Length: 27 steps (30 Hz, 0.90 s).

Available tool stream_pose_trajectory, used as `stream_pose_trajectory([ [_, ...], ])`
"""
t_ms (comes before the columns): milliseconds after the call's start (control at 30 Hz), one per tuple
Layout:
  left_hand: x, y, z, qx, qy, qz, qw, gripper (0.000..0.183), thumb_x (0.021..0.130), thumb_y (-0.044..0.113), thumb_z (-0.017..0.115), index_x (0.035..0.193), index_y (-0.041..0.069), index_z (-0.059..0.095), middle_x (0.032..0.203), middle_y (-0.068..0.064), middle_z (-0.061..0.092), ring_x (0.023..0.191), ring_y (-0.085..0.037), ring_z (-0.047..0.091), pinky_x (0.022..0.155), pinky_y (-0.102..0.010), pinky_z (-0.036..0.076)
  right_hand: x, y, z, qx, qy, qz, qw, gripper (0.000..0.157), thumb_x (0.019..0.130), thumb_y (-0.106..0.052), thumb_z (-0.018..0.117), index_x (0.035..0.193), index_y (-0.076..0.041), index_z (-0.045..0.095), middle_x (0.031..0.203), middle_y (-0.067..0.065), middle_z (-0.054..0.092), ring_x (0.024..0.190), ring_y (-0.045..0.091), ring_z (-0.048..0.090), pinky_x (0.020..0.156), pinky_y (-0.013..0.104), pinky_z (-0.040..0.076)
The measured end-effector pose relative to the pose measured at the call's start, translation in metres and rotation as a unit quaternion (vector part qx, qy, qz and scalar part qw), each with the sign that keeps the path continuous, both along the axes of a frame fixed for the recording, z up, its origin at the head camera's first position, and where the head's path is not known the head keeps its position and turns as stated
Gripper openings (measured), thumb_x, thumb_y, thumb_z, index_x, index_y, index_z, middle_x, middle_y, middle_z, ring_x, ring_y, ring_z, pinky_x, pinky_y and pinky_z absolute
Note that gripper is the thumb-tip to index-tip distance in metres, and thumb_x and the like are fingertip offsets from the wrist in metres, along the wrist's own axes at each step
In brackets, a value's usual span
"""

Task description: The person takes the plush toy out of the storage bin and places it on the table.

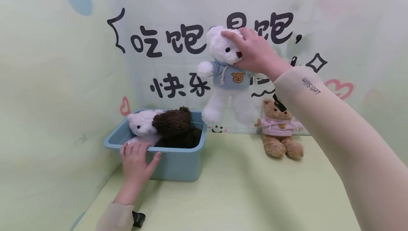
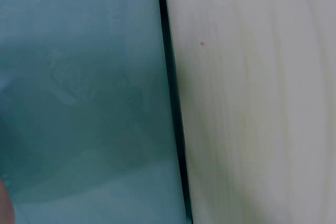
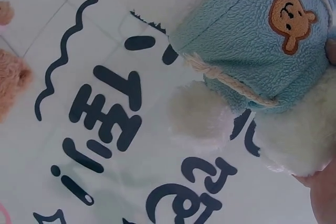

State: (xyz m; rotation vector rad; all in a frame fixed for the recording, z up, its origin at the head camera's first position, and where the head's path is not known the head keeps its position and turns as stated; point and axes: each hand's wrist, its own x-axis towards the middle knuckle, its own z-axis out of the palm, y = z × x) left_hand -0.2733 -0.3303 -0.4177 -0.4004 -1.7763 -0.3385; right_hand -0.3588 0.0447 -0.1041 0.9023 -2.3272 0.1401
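Note:
My right hand grips a white teddy bear by the head, thumb under its chin. The bear hangs upright in the air, dressed in a blue hoodie with a bear-face patch. My left hand holds the front rim of a blue plastic bin, fingers over the edge and thumb outside. In the left wrist view the bin's wall fills the left side. Inside the bin lie a white plush toy and a dark brown plush toy.
A tan teddy bear in a pink hoodie sits at the back right of the pale table, partly behind my right sleeve. Behind the table hangs a printed backdrop with black lettering.

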Motion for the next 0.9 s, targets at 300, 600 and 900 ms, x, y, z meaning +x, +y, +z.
stream_pose_trajectory([
  [300, 0.001, -0.002, 0.003, -0.002, -0.001, -0.003, 1.0000, 0.059, 0.092, 0.057, 0.049, 0.094, -0.001, 0.059, 0.085, -0.018, 0.056, 0.086, -0.042, 0.047, 0.094, -0.062, 0.025, -0.016, 0.020, -0.032, 0.004, 0.020, 0.014, 1.000, 0.085, 0.076, -0.021, 0.080, 0.148, -0.025, 0.034, 0.124, 0.025, 0.047, 0.108, 0.039, 0.049, 0.090, 0.055, 0.043],
  [600, 0.001, -0.001, 0.000, -0.009, -0.011, 0.002, 0.9999, 0.060, 0.093, 0.058, 0.045, 0.093, 0.000, 0.058, 0.084, -0.018, 0.056, 0.086, -0.041, 0.047, 0.093, -0.062, 0.025, -0.035, 0.023, -0.075, 0.002, -0.020, 0.022, 1.000, 0.087, 0.075, -0.022, 0.082, 0.149, -0.024, 0.034, 0.137, 0.027, 0.041, 0.120, 0.043, 0.044, 0.098, 0.059, 0.038],
  [900, 0.000, -0.001, -0.002, -0.013, 0.003, 0.002, 0.9999, 0.058, 0.094, 0.057, 0.046, 0.093, 0.000, 0.059, 0.085, -0.017, 0.056, 0.086, -0.041, 0.047, 0.093, -0.062, 0.026, -0.056, 0.021, -0.113, -0.001, 0.000, 0.053, 0.999, 0.085, 0.072, -0.023, 0.085, 0.145, -0.021, 0.040, 0.130, 0.026, 0.046, 0.115, 0.042, 0.048, 0.096, 0.055, 0.040],
])
